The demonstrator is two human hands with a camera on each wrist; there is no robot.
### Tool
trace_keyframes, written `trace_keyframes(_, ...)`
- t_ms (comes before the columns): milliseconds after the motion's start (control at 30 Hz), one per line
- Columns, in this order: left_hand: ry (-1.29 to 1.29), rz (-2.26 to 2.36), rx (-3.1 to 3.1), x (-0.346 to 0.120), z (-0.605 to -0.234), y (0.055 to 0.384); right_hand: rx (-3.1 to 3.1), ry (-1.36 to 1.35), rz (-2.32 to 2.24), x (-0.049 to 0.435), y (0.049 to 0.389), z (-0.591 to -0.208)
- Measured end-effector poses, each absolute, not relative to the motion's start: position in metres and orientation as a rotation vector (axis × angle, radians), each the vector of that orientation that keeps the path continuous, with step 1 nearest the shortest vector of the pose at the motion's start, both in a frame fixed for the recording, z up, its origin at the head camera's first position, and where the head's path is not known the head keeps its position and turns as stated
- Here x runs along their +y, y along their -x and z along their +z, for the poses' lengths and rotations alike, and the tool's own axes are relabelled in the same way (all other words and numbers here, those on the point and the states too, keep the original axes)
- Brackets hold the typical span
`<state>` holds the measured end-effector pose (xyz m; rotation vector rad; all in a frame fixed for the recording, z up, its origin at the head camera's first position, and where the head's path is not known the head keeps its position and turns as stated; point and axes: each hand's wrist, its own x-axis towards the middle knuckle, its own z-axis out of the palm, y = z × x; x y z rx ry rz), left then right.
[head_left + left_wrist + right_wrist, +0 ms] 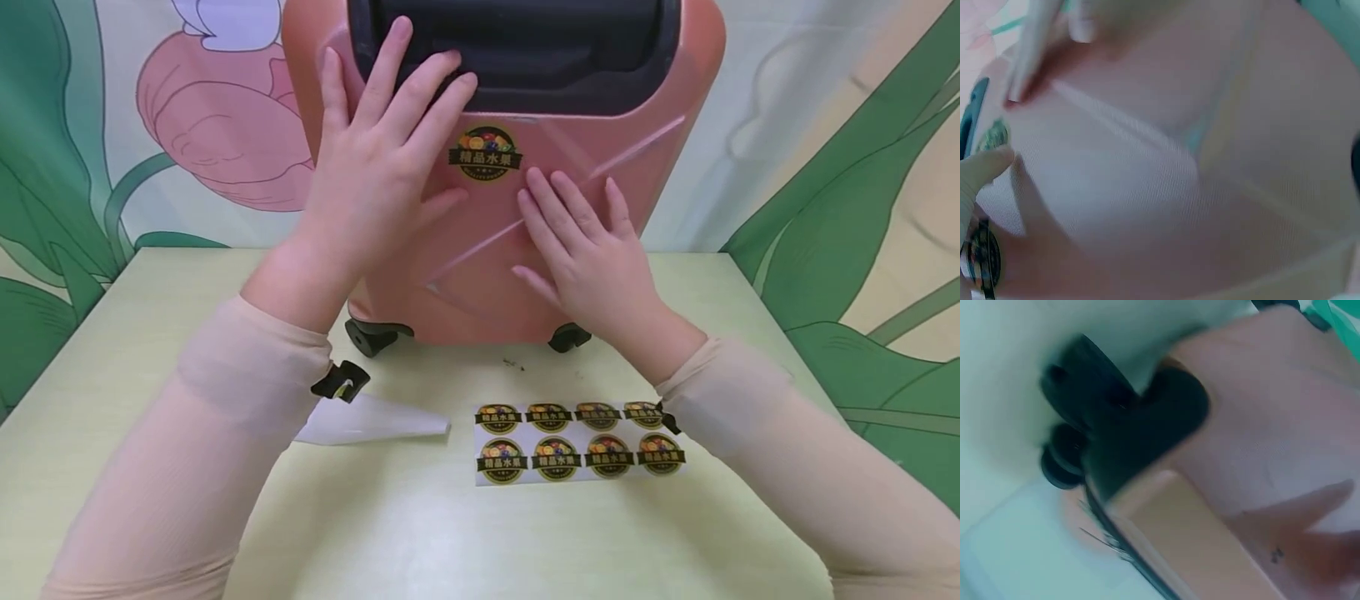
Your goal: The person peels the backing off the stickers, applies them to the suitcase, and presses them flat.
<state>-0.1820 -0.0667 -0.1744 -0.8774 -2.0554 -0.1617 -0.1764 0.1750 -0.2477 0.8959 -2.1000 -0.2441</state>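
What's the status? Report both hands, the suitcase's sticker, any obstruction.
Left hand spread across suitcase and its black panel. Right hand below and right of sticker. Sticker on suitcase front, nothing covering it in head view.

One suitcase (pixel 480 287), two hands (pixel 375 171) (pixel 592 258), one sheet (pixel 530 477), eight stickers (pixel 557 458) on it

Pale greenish tabletop (pixel 420 546) in front of a white cartoon-print backdrop (pixel 750 167), big green leaves (pixel 832 242) both sides, pink rounded shape (pixel 217 125) on the left. Light's pretty soft.

Wrist views close on suitcase (pixel 1272 412)
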Motion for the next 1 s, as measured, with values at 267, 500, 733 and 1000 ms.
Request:
trace_keyframes(267,1.021,-0.329,-2.099,-0.061,-0.205,0.158,-2.149,-1.079,-0.168,0.186,0.155,-0.277)
trace_keyframes(500,1.085,-0.507,-2.225,-0.070,-0.242,0.134,-2.189,-1.103,-0.109,0.194,0.140,-0.299)
trace_keyframes(733,1.104,-0.724,-2.328,-0.077,-0.269,0.115,-2.256,-1.108,-0.076,0.197,0.132,-0.309)
trace_keyframes(1000,1.014,-1.104,-2.596,-0.083,-0.299,0.089,-2.499,-1.119,0.013,0.197,0.115,-0.326)
